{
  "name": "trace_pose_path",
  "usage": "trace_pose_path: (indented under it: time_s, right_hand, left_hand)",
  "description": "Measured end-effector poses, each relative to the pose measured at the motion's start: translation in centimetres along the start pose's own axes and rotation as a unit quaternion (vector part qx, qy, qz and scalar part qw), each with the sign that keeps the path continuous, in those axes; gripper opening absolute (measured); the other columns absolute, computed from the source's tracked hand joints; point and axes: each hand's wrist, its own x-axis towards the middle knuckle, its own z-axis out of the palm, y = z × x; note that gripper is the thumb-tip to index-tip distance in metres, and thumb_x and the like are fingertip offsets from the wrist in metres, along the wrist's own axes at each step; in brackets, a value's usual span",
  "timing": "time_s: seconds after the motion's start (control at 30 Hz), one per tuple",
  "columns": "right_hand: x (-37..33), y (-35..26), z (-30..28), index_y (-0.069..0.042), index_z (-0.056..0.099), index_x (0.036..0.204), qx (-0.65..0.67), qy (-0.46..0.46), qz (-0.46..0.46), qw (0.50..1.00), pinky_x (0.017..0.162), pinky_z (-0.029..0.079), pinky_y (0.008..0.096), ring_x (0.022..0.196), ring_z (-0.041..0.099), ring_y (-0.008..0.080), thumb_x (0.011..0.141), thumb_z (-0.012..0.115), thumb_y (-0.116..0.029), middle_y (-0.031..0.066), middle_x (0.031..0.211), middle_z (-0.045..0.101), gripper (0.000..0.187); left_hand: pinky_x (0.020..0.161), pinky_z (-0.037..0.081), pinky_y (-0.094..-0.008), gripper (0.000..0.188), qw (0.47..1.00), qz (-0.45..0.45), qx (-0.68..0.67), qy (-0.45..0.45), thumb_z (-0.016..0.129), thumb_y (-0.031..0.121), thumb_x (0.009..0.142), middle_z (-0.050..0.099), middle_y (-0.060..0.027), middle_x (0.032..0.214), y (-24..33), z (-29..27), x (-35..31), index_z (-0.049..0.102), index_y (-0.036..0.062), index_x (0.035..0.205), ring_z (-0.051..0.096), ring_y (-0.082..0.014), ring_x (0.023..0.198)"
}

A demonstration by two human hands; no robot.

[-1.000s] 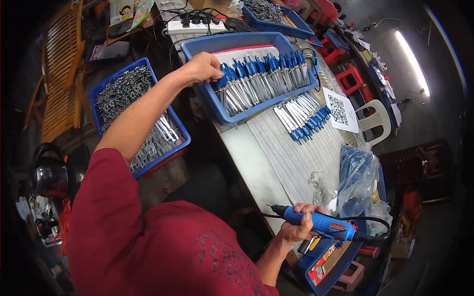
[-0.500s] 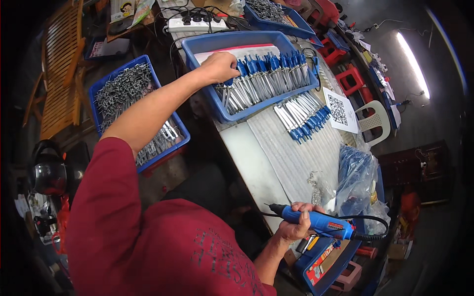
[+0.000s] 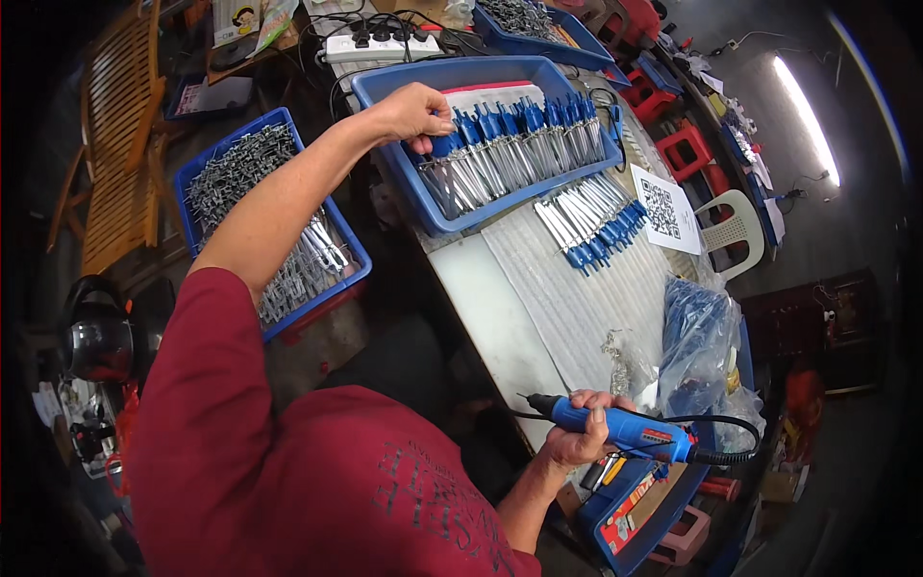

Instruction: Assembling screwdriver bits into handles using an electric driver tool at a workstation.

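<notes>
Blue-ended rod [image 3: 445,146], perhaps one, at left hand [image 3: 415,115]

The power tool [image 3: 625,430] is blue and black, the rods [image 3: 511,159] silver and blue, the shirt [image 3: 327,481] maroon.

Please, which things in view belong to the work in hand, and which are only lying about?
Apparently in use:
- blue tool, in the right hand
- rods, at the left hand
- bin holding rods

Apparently lying about:
- kettle
- red stool
- white chair
- wooden chair
</notes>
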Motion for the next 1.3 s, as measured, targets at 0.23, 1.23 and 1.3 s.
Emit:
trace_pose_path:
  time_s: [0.23, 1.23, 1.3]
  right_hand:
    - [0.0, 0.2, 0.0, -0.004, 0.039, 0.096, -0.006, -0.005, -0.012, 1.0, 0.056, 0.039, 0.0282, 0.055, 0.043, 0.0161, 0.062, 0.051, -0.003, 0.0063, 0.064, 0.043, 0.036]
    - [-0.1, 0.0, 0.0, -0.008, 0.039, 0.101, 0.007, 0.015, 0.01, 1.0, 0.055, 0.039, 0.0266, 0.057, 0.042, 0.0142, 0.058, 0.054, -0.003, 0.0039, 0.064, 0.041, 0.046]
    - [-0.1, 0.0, 0.0, -0.008, 0.039, 0.101, 0.004, 0.008, 0.015, 1.0, 0.055, 0.039, 0.0267, 0.056, 0.042, 0.0147, 0.058, 0.054, -0.004, 0.0039, 0.063, 0.041, 0.046]
  left_hand:
    - [0.044, 0.04, -0.0235, 0.013, 0.975, 0.081, 0.209, 0.009, 0.061, 0.013, 0.068, 0.051, -0.0027, 0.053, -0.4, -1.3, -0.6, 0.055, 0.001, 0.067, 0.049, -0.0084, 0.046]
    - [0.05, 0.044, -0.0201, 0.007, 0.993, 0.087, 0.078, 0.01, 0.057, 0.006, 0.071, 0.052, -0.0014, 0.066, -1.6, -0.8, -1.6, 0.053, 0.0006, 0.074, 0.051, -0.0075, 0.055]
    - [0.048, 0.044, -0.0202, 0.007, 0.993, 0.075, 0.094, 0.023, 0.057, 0.006, 0.07, 0.053, -0.0014, 0.064, -1.2, -0.4, -1.6, 0.054, 0.0008, 0.073, 0.051, -0.0076, 0.052]
